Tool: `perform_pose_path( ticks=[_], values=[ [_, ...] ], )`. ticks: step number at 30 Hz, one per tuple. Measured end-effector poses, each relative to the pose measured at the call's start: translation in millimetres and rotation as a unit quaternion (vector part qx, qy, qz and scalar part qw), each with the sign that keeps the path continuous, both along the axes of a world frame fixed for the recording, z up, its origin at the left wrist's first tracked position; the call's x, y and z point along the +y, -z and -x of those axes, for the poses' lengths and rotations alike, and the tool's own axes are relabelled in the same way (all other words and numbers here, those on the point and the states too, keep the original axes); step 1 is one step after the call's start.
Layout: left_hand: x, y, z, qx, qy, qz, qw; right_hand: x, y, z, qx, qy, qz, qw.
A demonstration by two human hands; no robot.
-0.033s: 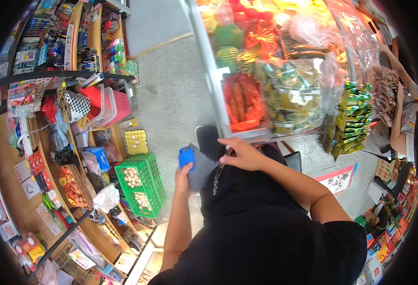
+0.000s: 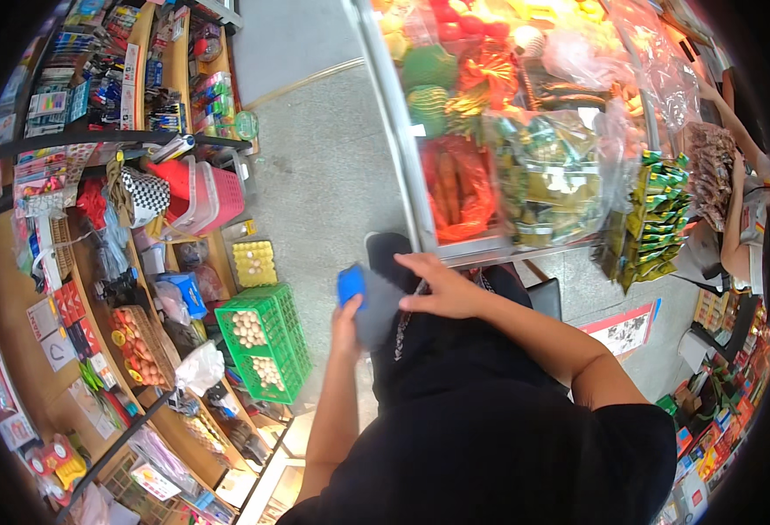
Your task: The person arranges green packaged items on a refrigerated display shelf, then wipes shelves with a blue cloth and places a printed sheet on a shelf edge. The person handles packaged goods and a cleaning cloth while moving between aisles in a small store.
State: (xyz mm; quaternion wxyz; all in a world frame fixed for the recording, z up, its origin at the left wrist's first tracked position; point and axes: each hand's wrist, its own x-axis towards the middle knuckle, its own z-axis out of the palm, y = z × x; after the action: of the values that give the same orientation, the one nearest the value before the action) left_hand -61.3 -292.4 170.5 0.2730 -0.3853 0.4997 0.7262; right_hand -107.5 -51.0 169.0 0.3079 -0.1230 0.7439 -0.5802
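left hand [image 2: 346, 325]: gripping blue thing [image 2: 350, 284], could drop if thumb slips
right hand [image 2: 448, 293]: open
eggs [image 2: 247, 329]: left of both, bump might crack 'em

the blue thing [image 2: 351, 287] in the left hand [image 2: 345, 327] is too blurred to identify. another person [image 2: 735, 255], far right, is cut off by the view's edge.

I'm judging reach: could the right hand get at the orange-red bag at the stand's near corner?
Probably yes: the right hand looks empty and open, and the orange-red bag lies just past the stand's metal edge. Only that edge seems between them; its height is unclear.
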Motion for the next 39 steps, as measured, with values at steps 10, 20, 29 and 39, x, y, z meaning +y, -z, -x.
perform_pose_path(
  ticks=[10, 20, 29, 39],
  values=[
    [-129, -16, 51, 0.095, 0.146, 0.057, 0.983, -100, 7, 108, 0.216, 0.385, -0.110, 0.890],
    [-287, 42, -31, -0.138, -0.078, 0.215, 0.964, -52, 107, 128, 0.162, 0.346, -0.524, 0.761],
    [-313, 127, -59, -0.209, 0.149, 0.240, 0.936, -64, 66, 204, 0.366, 0.311, -0.519, 0.706],
    [-348, 126, 108, -0.146, 0.138, 0.280, 0.939, -51, 53, 372, 0.388, 0.277, -0.546, 0.689]
  ],
)
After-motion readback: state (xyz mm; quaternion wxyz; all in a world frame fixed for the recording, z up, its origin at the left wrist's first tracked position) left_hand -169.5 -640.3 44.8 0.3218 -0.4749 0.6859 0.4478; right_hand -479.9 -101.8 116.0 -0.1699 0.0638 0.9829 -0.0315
